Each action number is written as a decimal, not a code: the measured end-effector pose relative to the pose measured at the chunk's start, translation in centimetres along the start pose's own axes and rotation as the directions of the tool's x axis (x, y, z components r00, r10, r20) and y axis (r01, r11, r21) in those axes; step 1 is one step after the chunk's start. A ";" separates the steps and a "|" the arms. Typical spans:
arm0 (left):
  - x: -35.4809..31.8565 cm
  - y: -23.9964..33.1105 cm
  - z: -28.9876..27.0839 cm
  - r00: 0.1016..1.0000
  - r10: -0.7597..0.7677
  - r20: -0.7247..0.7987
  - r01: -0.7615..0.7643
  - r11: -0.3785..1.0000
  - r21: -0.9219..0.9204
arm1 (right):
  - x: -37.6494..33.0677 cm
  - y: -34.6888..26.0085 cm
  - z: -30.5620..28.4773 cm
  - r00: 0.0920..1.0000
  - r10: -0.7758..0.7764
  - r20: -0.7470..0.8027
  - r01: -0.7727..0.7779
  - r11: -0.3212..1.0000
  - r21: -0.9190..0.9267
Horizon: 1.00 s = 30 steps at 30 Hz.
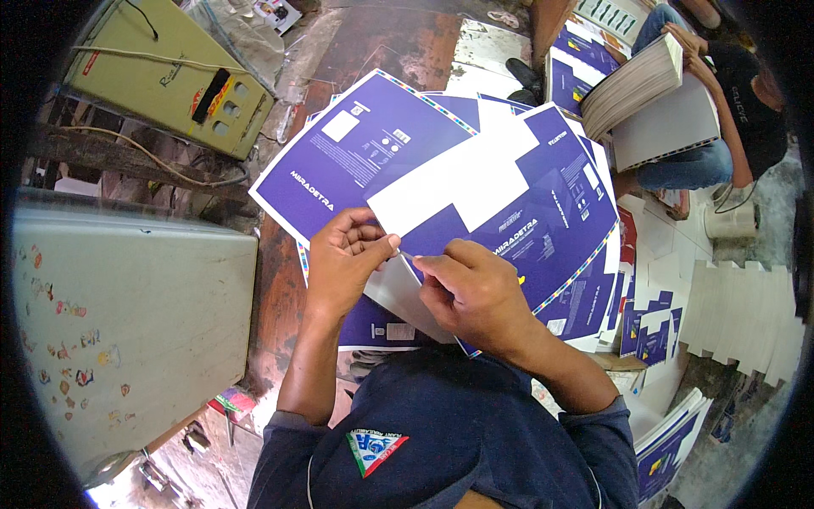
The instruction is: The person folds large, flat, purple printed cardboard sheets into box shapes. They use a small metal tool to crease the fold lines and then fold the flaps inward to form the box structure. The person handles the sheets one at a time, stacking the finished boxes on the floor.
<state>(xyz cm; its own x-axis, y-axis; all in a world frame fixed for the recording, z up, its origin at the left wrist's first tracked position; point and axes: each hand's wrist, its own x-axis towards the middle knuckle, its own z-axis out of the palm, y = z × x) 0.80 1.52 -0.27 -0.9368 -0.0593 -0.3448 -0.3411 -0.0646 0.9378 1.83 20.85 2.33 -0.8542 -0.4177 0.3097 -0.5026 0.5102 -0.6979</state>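
Large purple and white printed sheets (517,233) lie fanned in a loose pile in front of me, with colour bars along their edges. My left hand (343,259) is closed in a pinch above the pile's near edge, thumb against forefinger. Close to its right, my right hand (475,293) is curled, thumb and forefinger pressed together. A small, thin, pale piece (406,254) shows between both sets of fingertips; its kind is too small to make out. Beneath the hands, a greyish-white sheet surface (394,293) slopes toward my body.
At the upper right a seated person (746,119) holds a thick stack of white sheets (636,85). A beige metal cabinet (161,76) and a pale, sticker-covered panel (144,314) stand on the left. Stacked white card (746,318) and purple printed pieces (653,335) are at right.
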 end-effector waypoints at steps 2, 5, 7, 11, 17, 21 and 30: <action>0.0 -0.1 0.0 1.000 0.006 0.002 -0.006 1.000 0.008 | 0.0 0.0 0.0 1.000 -0.011 0.005 0.011 1.000 -0.001; 0.0 -0.2 0.0 1.000 0.011 -0.008 -0.011 1.000 0.004 | 0.0 -0.1 0.2 0.999 -0.025 0.025 0.025 1.000 -0.010; 0.0 -0.2 0.1 1.000 0.021 -0.006 -0.021 1.000 -0.003 | -0.4 0.1 0.6 0.998 -0.039 0.048 0.039 0.999 -0.015; 0.2 0.1 0.0 1.000 0.011 -0.005 -0.011 1.000 0.003 | -1.7 0.0 0.2 0.978 -0.013 0.208 0.024 0.998 -0.053; 0.4 0.4 -0.3 0.999 0.034 -0.028 -0.033 0.999 0.005 | -4.9 0.0 -2.5 0.839 0.062 0.541 -0.086 0.996 0.019; 0.4 0.4 -0.5 0.999 0.032 -0.030 -0.032 0.999 -0.009 | -4.9 0.7 -3.2 0.962 0.012 0.272 -0.045 0.992 0.116; 0.2 -0.6 -0.2 1.000 0.022 0.018 -0.023 0.996 0.092 | -7.9 5.4 4.2 0.994 -0.058 -0.095 0.034 0.969 -0.244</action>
<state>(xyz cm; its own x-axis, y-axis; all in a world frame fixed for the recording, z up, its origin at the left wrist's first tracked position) 0.85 1.33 -0.93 -0.9453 -0.0424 -0.3235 -0.3248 0.0285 0.9454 6.40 23.71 -6.58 -0.8322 -0.3737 0.4096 -0.5484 0.6636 -0.5089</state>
